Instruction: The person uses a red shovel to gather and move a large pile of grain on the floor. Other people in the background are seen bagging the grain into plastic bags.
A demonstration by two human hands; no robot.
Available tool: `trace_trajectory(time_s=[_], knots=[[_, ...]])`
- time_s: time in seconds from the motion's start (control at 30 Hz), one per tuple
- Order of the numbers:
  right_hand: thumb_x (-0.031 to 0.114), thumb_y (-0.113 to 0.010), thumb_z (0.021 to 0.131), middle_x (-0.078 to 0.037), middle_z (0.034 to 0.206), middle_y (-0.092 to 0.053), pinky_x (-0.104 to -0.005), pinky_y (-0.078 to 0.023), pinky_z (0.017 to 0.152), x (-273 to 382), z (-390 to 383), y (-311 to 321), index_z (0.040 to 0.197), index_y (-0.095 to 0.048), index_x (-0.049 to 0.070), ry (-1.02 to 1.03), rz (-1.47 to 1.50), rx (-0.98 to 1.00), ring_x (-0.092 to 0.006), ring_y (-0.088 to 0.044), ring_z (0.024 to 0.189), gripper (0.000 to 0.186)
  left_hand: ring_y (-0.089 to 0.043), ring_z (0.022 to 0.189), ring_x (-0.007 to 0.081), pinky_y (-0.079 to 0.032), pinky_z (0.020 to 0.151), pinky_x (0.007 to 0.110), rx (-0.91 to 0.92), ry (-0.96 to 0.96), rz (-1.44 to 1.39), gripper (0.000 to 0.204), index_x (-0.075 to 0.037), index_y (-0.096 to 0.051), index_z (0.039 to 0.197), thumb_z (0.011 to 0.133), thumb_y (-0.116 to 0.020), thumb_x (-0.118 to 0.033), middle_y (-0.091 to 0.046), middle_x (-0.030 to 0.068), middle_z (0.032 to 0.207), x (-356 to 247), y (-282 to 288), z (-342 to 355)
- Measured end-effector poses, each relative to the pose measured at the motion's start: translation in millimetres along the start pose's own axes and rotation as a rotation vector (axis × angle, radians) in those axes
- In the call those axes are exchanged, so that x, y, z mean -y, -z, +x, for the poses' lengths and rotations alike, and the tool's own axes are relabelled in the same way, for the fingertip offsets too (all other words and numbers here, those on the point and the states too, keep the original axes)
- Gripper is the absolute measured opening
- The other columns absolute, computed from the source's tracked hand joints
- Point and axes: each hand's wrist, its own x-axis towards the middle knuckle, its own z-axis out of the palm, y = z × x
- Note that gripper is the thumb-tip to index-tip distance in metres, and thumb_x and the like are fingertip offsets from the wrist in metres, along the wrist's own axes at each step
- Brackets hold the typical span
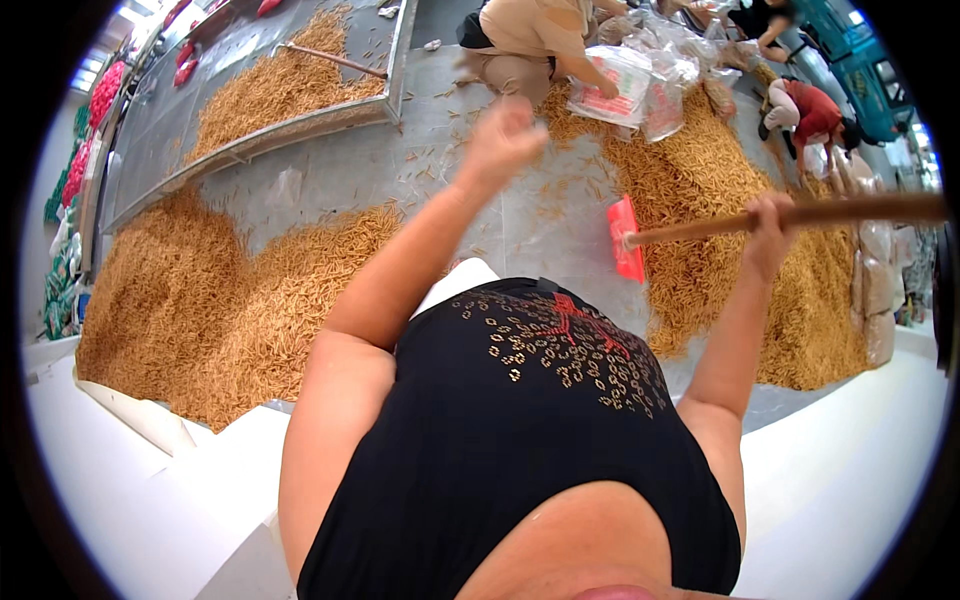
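1. Metal-framed tray [395,60], upper left: holds a heap of tan, stick-like pieces and a long wooden rod.
2. Clear plastic bags [640,85], top centre: crinkled, partly filled, handled by a crouching person.
3. Loose piles [220,300] of the same tan pieces: spread on grey floor, left and right.
4. Broom [628,240]: red flat head at the right pile's edge, wooden handle running right.
5. Right hand [770,225]: wrapped around the handle.
6. Left hand [505,135]: raised, blurred, fingers curled; holds nothing visible.
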Motion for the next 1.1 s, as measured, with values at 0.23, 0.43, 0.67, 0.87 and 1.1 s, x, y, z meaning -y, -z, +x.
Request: trace_trajectory(time_s=[0.23, 0.43, 0.67, 0.87, 1.1], knots=[[-0.003, -0.059, 0.070, -0.004, 0.071, -0.051, -0.0313, -0.043, 0.070, 53, -37, -5, 0.075, -0.052, 0.008, 0.190, 0.184, 0.093, -0.0166, -0.049, 0.064, 0.014, -0.046, 0.117, 0.0341, -0.039, 0.094, 0.047, 0.722, 1.115, -0.237, 0.082, -0.002, -0.037, 0.132, 0.080, -0.048, -0.065, -0.044, 0.0218, 0.129, 139, -82, -63], [0.006, -0.054, 0.074, -0.003, 0.067, -0.039, -0.0297, -0.031, 0.071, 145, -49, -70, 0.071, -0.042, 0.010, 0.152, 0.252, 0.368, -0.0136, -0.038, 0.064, 0.013, -0.047, 0.115, 0.0401, -0.042, 0.091, 0.049, 0.634, 1.546, -0.650, 0.105, 0.003, -0.024, 0.137, 0.074, -0.036, -0.079, -0.035, 0.0264, 0.136, 111, -133, -39], [0.011, -0.053, 0.078, -0.001, 0.067, -0.036, -0.0342, -0.031, 0.078, 162, -45, -118, 0.068, -0.038, 0.013, 0.087, 0.328, 0.355, -0.0125, -0.038, 0.065, 0.018, -0.066, 0.073, 0.0245, -0.056, 0.064, 0.035, -0.141, 1.283, -0.826, 0.041, -0.003, -0.046, 0.100, 0.081, -0.060, -0.037, -0.063, 0.0134, 0.081, 133, -116, 1], [0.019, -0.062, 0.080, -0.003, 0.073, -0.042, -0.0396, -0.032, 0.090, 112, -15, -161, 0.077, -0.048, 0.010, -0.053, 0.464, 0.165, -0.0155, -0.044, 0.077, 0.017, -0.059, 0.061, 0.0206, -0.052, 0.047, 0.033, -0.584, 1.182, -0.621, 0.028, -0.001, -0.046, 0.096, 0.073, -0.062, -0.008, -0.057, 0.0106, 0.079, 161, -35, 85], [0.010, -0.061, 0.079, -0.006, 0.077, -0.049, -0.0404, -0.034, 0.097, 48, -5, -163, 0.074, -0.051, 0.008, -0.262, 0.499, 0.056, -0.0195, -0.050, 0.087, 0.011, -0.057, 0.098, 0.0290, -0.049, 0.082, 0.037, -0.722, 1.079, -0.323, 0.064, 0.007, -0.030, 0.127, 0.074, -0.061, -0.012, -0.051, 0.0227, 0.116, 325, 97, 165]])
